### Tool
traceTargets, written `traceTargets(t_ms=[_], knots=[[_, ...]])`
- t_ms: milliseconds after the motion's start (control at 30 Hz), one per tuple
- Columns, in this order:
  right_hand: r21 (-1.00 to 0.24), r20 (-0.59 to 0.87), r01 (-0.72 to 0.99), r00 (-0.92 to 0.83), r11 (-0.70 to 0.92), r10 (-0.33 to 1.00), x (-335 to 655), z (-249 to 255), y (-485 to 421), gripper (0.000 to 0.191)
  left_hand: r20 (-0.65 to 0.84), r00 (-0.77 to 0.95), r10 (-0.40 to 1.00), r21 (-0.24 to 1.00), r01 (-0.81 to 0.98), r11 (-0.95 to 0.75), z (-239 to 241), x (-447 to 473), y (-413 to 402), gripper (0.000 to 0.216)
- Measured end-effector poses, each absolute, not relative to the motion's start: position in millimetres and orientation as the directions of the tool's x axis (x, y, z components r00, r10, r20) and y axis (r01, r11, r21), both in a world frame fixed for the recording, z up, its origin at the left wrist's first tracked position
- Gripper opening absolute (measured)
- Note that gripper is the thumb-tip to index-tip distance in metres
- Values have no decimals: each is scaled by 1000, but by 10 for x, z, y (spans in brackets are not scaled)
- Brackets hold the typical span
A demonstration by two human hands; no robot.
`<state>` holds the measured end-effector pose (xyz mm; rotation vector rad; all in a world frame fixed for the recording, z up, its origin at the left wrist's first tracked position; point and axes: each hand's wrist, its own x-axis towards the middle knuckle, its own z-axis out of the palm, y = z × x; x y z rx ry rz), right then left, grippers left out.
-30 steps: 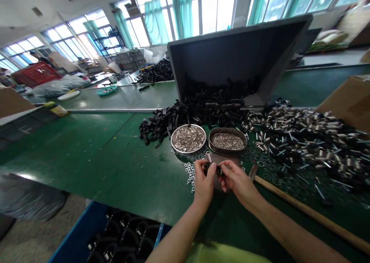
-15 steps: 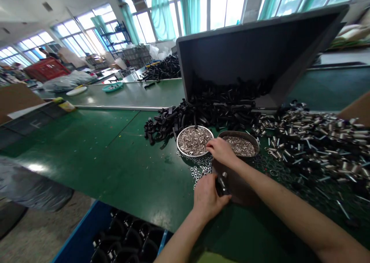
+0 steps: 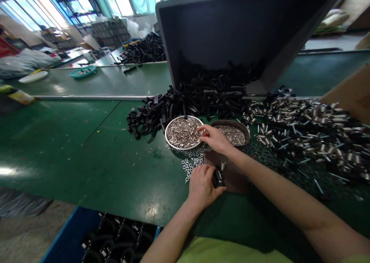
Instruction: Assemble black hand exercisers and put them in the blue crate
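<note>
My left hand (image 3: 202,184) is closed round a black part with a metal threaded end (image 3: 219,176), held upright on a small brown block (image 3: 234,176) on the green table. My right hand (image 3: 213,137) reaches forward to the right rim of a round silver dish of small metal pins (image 3: 180,132), its fingertips pinched together at the pins; whether they hold one is unclear. A second, darker round dish of tiny metal pieces (image 3: 234,134) stands just right of that hand. Loose nuts (image 3: 190,162) lie scattered in front of the dishes.
A tipped dark bin (image 3: 231,35) spills black parts (image 3: 185,105) behind the dishes. Assembled black-and-metal parts (image 3: 306,128) are heaped to the right. A blue crate with black parts (image 3: 115,236) stands below the table's near edge. A cardboard box (image 3: 352,93) is at far right.
My right hand left the part, reached to the dishes and shifted left onto the pin dish. My left hand kept the part and set it on the brown block. The view dipped.
</note>
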<state>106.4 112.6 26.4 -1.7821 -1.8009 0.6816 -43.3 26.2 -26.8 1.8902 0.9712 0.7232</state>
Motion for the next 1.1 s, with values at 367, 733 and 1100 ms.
traceTargets(t_ms=[367, 733, 1100], knots=[[-701, 207, 698, 4, 145, 978, 1321, -266, 72, 16, 120, 627, 770, 528, 616, -584, -302, -377, 293, 55], [-428, 253, 886, -75, 181, 965, 1206, -278, 3, 13, 135, 622, 771, 496, 631, -596, -278, -360, 263, 53], [-213, 358, 929, -212, 301, 909, 1212, -276, -67, 25, 131, 618, 775, 500, 634, -590, -288, -358, 248, 50]])
